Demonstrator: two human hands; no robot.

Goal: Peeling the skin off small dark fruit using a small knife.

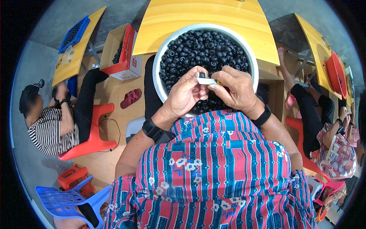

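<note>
Over the near half of a wide pale basin (156, 72) filled with small round black pieces (204, 45), my two hands meet. Several of these pieces show a hollow in one side. My left hand (182, 93) is closed, pinching one round black piece (202, 75) between thumb and fingertips. My right hand (240, 87) is closed around a small knife (206, 81) with a flat, light blade and a bit of yellow handle showing. The blade lies across the near side of the held piece, touching it or very close. My fingers hide most of the handle.
A yellow table (206, 13) stands just beyond the basin. At left are a red-and-white carton (124, 68) and maroon slippers (130, 98). People sit on red stools on both sides, one in a striped shirt (51, 131). A red basin (335, 74) stands far right.
</note>
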